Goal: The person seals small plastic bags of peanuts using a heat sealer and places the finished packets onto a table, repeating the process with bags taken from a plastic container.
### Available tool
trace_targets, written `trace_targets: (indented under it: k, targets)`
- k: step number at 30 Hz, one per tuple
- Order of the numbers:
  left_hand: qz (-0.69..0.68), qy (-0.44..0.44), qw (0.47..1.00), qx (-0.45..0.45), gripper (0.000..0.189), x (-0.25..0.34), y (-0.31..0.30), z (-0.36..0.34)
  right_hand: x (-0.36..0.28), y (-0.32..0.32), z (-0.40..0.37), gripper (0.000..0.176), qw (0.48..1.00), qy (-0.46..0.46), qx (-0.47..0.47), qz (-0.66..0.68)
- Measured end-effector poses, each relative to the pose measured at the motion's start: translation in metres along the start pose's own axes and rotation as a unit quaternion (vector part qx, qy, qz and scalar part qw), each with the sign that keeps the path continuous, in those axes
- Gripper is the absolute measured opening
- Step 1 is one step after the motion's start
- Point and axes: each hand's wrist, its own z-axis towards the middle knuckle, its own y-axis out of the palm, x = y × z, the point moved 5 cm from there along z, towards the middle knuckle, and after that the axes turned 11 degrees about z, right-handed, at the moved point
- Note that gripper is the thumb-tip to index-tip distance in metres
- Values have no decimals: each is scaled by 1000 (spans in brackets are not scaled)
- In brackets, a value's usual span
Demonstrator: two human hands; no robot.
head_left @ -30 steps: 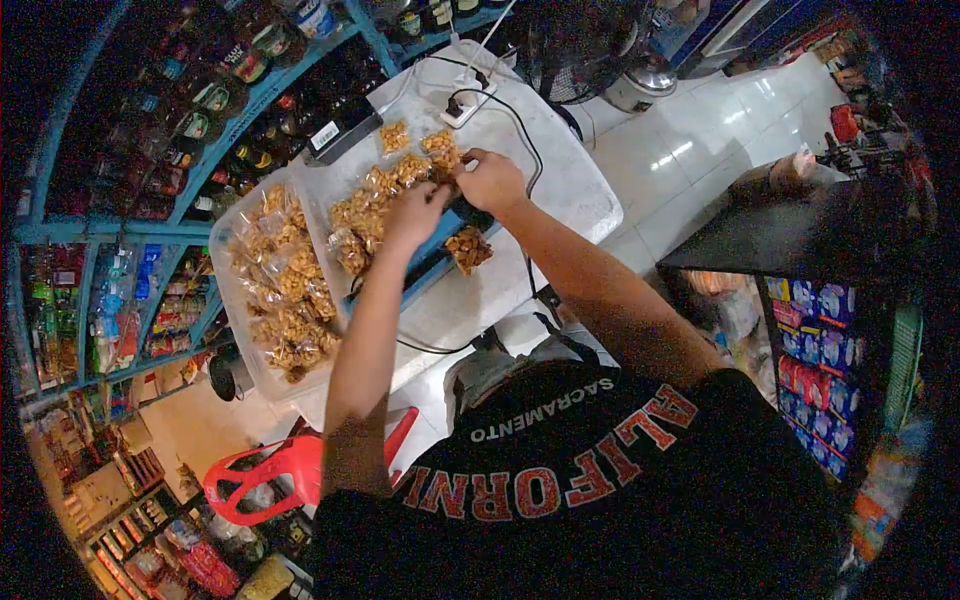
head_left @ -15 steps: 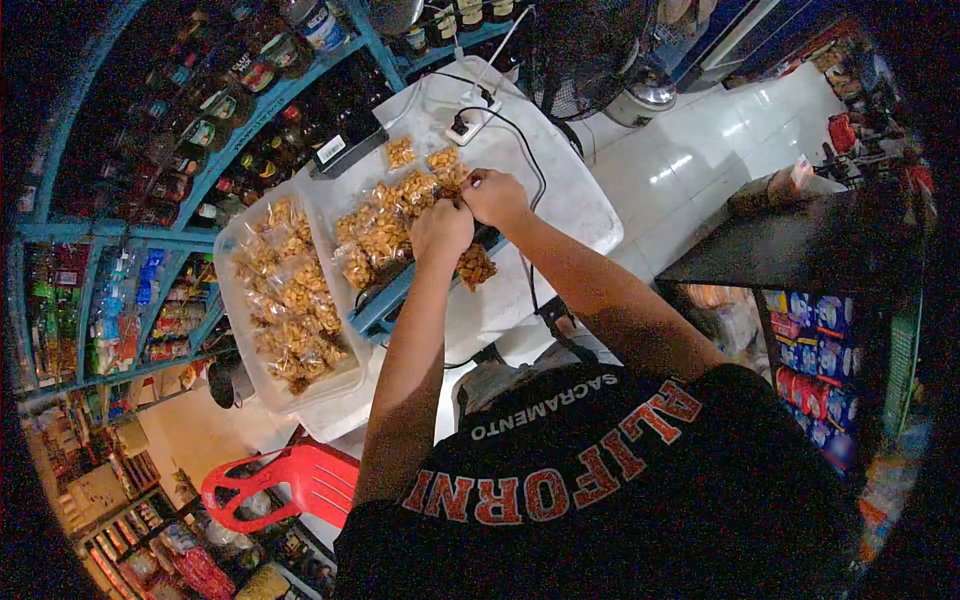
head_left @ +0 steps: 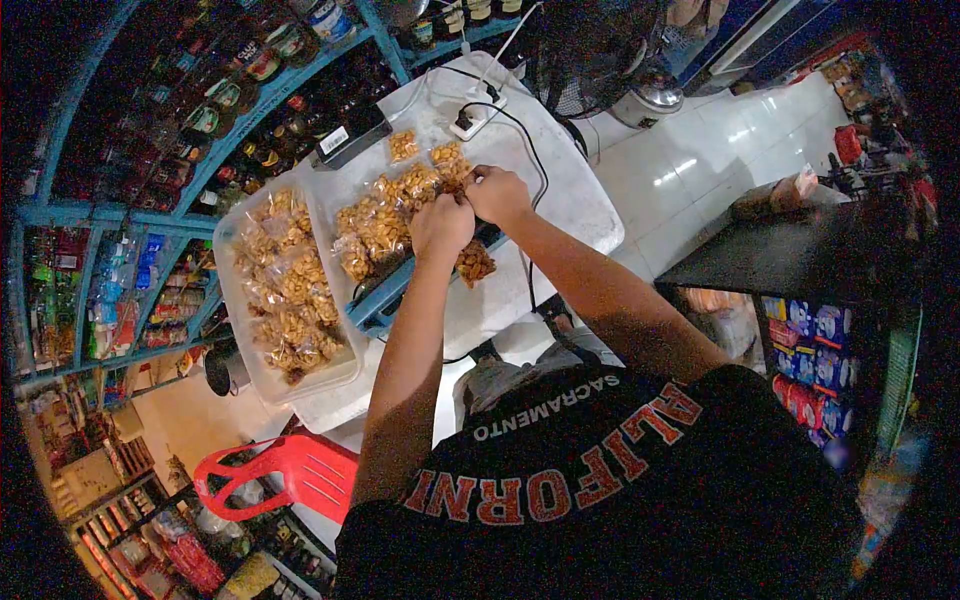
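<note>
My left hand [head_left: 443,226] and my right hand [head_left: 498,194] are close together, fingers pinched at the edge of a small clear plastic snack bag, mostly hidden behind them. Below them lies a long blue bar-shaped device [head_left: 378,306], partly covered by my left forearm. Beyond my hands, several clear bags of golden-brown snacks [head_left: 392,212] are heaped on the white table [head_left: 575,205]. One darker filled bag [head_left: 475,264] rests on the near side, between my forearms. To the left, a translucent plastic tub [head_left: 352,372] is full of similar bags.
A power strip [head_left: 478,118] with plugs and a black cable lies at the table's far end. Near it sits a dark box with a white label [head_left: 333,141]. A red plastic chair [head_left: 300,475] stands at lower left. Blue shelves [head_left: 120,217] with bottles line the left.
The view has shifted slightly. My hands keep almost the same pinched position over the blue device, and the bags around them stay in place.
</note>
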Motion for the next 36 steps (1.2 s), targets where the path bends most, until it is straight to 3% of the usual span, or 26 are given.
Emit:
trace_targets:
  k: [13, 20, 22, 24, 32, 34, 36]
  targets:
    - [4, -20, 1000, -13, 42, 0, -2, 0, 8, 6, 7, 36, 1000, 25, 2, -4]
    - [39, 20, 999, -4, 43, -1, 6, 6, 0, 2, 0, 32, 999, -30, 14, -28]
    - [12, -17, 1000, -18, 43, 2, -5, -2, -5, -2, 0, 29, 997, -60, 22, -53]
    - [12, -21, 1000, -20, 43, 3, -8, -4, 1, 0, 2, 33, 1000, 13, -8, 8]
    - [39, 29, 999, 5, 44, -3, 15, 13, 1, -1, 2, 32, 1000, -2, 1, 11]
    - [0, -24, 999, -27, 44, 1, -1, 2, -3, -3, 0, 31, 1000, -9, 3, 4]
    - [5, -22, 999, -24, 44, -1, 1, 4, -7, -8, -4, 30, 1000, -7, 16, 7]
